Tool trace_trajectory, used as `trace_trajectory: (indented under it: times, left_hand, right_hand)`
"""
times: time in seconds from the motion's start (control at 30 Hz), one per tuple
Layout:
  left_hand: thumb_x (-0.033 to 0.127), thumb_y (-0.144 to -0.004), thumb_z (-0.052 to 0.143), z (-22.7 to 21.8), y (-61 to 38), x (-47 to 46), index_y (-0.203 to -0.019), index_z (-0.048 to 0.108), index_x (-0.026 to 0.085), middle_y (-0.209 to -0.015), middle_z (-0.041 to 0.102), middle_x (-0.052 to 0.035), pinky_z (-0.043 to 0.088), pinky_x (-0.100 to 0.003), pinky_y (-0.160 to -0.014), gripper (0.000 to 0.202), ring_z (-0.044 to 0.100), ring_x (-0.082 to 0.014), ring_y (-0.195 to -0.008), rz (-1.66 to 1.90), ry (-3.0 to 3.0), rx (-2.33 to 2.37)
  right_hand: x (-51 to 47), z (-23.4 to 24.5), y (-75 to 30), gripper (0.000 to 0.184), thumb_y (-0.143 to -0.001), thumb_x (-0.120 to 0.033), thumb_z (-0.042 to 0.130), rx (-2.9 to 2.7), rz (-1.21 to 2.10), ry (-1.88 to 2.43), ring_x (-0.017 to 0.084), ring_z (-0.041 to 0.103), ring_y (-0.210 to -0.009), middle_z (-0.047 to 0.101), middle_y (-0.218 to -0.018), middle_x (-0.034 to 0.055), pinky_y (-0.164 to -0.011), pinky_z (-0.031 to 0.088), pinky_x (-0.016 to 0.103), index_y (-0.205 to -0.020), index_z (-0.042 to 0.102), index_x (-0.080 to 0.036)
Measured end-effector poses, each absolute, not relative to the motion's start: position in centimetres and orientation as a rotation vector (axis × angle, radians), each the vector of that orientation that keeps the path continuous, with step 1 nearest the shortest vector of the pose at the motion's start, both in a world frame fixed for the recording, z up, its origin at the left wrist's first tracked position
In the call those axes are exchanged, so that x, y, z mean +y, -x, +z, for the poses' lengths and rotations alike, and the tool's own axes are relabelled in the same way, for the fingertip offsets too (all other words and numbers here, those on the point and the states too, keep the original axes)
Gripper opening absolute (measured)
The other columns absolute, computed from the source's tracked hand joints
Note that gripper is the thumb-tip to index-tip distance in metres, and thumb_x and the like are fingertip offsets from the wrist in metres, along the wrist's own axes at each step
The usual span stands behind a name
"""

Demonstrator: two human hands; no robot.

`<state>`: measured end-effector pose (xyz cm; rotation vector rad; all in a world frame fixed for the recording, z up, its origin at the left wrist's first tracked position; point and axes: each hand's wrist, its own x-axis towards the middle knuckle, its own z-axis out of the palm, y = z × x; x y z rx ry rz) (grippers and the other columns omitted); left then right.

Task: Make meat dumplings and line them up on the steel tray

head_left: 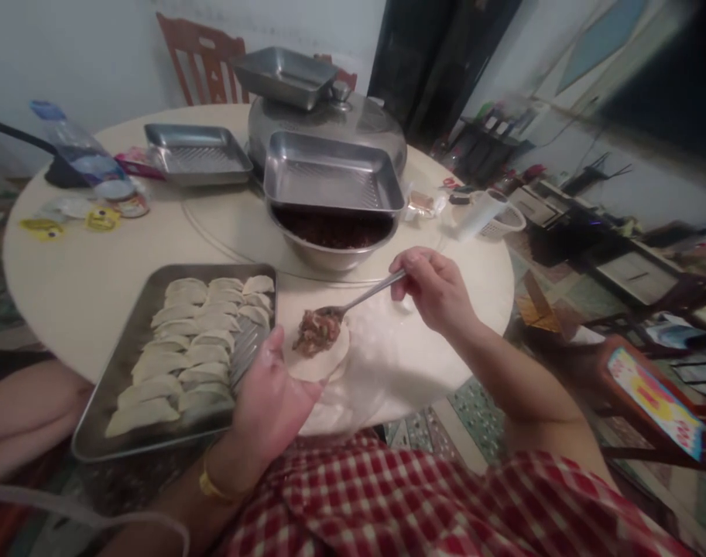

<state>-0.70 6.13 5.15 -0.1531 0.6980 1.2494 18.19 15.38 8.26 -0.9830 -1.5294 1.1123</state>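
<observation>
My left hand (279, 391) holds a round dumpling wrapper (323, 360), its thumb and fingers at the wrapper's edge. My right hand (431, 286) grips a metal spoon (373, 290) by the handle, and the bowl of the spoon rests at a heap of meat filling (317, 331) on the wrapper. Left of my left hand lies a metal tray (121, 360) with rows of folded dumplings (190, 317). Beyond my hands stands a steel bowl (335, 255) of dark filling, partly covered by a rectangular metal tray (335, 174).
A large lidded pan (364, 124) with another tray (286, 73) on it stands at the back of the round table (225, 224). A plastic bottle (89, 155), a jar (132, 203) and a ridged tray (199, 155) are at the left. Another person's leg (28, 410) shows beside the dumpling tray.
</observation>
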Motion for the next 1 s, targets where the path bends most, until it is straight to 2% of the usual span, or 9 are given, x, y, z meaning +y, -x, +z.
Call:
trace_trajectory:
  times: [0.13, 0.33, 0.43, 0.5, 0.57, 0.63, 0.73, 0.83, 1.0]
  left_hand:
    - [0.029, -0.097, 0.039, 5.0, 0.4, 5.4, -0.126, 0.064, 0.012, -0.105, 0.077, -0.0114, 0.043, -0.052, -0.109, 0.042, 0.066, -0.0287, -0.115, 1.255, 0.178, 0.664]
    - [0.015, -0.091, 0.039, 4.8, 0.2, 4.4, -0.120, 0.067, 0.011, -0.104, 0.076, -0.0109, 0.045, -0.050, -0.109, 0.040, 0.065, -0.0275, -0.116, 1.300, 0.146, 0.674]
    - [0.011, -0.087, 0.046, 4.5, 0.1, 4.1, -0.099, 0.072, 0.012, -0.094, 0.076, -0.0087, 0.047, -0.048, -0.106, 0.029, 0.068, -0.0267, -0.108, 1.298, 0.079, 0.713]
    - [0.008, -0.083, 0.053, 4.1, 0.0, 4.0, -0.083, 0.072, 0.013, -0.086, 0.075, -0.0050, 0.051, -0.043, -0.103, 0.019, 0.071, -0.0232, -0.099, 1.318, 0.006, 0.711]
    - [0.006, -0.079, 0.062, 3.7, -0.2, 4.0, -0.075, 0.070, 0.013, -0.082, 0.073, -0.0021, 0.055, -0.036, -0.097, 0.011, 0.072, -0.0196, -0.092, 1.361, -0.050, 0.711]
    - [0.007, -0.074, 0.070, 3.2, -0.5, 4.0, -0.075, 0.070, 0.013, -0.081, 0.073, -0.0014, 0.058, -0.031, -0.089, 0.006, 0.072, -0.0179, -0.088, 1.388, -0.078, 0.719]
    - [0.012, -0.069, 0.078, 2.9, -0.9, 4.2, -0.077, 0.070, 0.013, -0.081, 0.073, -0.0005, 0.060, -0.029, -0.081, 0.011, 0.072, -0.0162, -0.084, 1.404, -0.105, 0.734]
    - [0.014, -0.064, 0.082, 2.8, -1.2, 4.4, -0.074, 0.066, 0.014, -0.077, 0.070, 0.0025, 0.060, -0.026, -0.077, 0.019, 0.070, -0.0128, -0.077, 1.442, -0.122, 0.775]
    - [0.018, -0.060, 0.083, 2.5, -1.5, 4.6, -0.071, 0.064, 0.013, -0.069, 0.068, 0.0018, 0.057, -0.022, -0.066, 0.023, 0.066, -0.0106, -0.065, 1.429, -0.173, 0.874]
  right_hand:
    - [14.1, 7.5, -17.5, 0.035, -0.086, -0.056, 0.058, -1.575, 1.132, 0.995, 0.009, 0.053, -0.046, 0.058, -0.049, -0.0040, -0.049, 0.046, 0.024, -0.072, 0.063, -0.023]
    - [12.9, 7.1, -17.6, 0.038, -0.089, -0.058, 0.054, -1.680, 0.941, 0.994, 0.010, 0.057, -0.051, 0.062, -0.053, -0.0027, -0.054, 0.050, 0.025, -0.075, 0.063, -0.025]
    - [11.8, 6.4, -18.2, 0.032, -0.094, -0.050, 0.050, -1.751, 0.825, 0.913, 0.011, 0.062, -0.055, 0.066, -0.059, -0.0018, -0.058, 0.052, 0.026, -0.082, 0.065, -0.026]
    - [11.0, 5.9, -18.5, 0.026, -0.098, -0.041, 0.047, -1.807, 0.744, 0.831, 0.012, 0.065, -0.059, 0.069, -0.064, -0.0012, -0.059, 0.053, 0.027, -0.088, 0.066, -0.026]
    - [10.3, 5.5, -18.5, 0.022, -0.099, -0.032, 0.046, -1.857, 0.619, 0.746, 0.012, 0.065, -0.060, 0.069, -0.065, -0.0011, -0.059, 0.053, 0.028, -0.093, 0.066, -0.025]
    - [9.6, 5.2, -18.2, 0.021, -0.099, -0.026, 0.045, -1.883, 0.472, 0.687, 0.013, 0.064, -0.059, 0.069, -0.063, -0.0010, -0.057, 0.052, 0.028, -0.095, 0.065, -0.023]
    - [8.6, 5.1, -17.6, 0.021, -0.097, -0.019, 0.043, -1.898, 0.310, 0.667, 0.013, 0.064, -0.058, 0.069, -0.061, -0.0002, -0.054, 0.051, 0.026, -0.095, 0.064, -0.021]
    - [7.7, 5.2, -17.2, 0.021, -0.096, -0.014, 0.043, -1.937, 0.235, 0.670, 0.013, 0.063, -0.059, 0.070, -0.064, 0.0012, -0.054, 0.052, 0.025, -0.096, 0.064, -0.020]
    - [6.8, 4.9, -17.5, 0.021, -0.095, -0.013, 0.044, -1.964, 0.205, 0.643, 0.013, 0.063, -0.060, 0.071, -0.067, 0.0028, -0.055, 0.052, 0.025, -0.097, 0.064, -0.019]
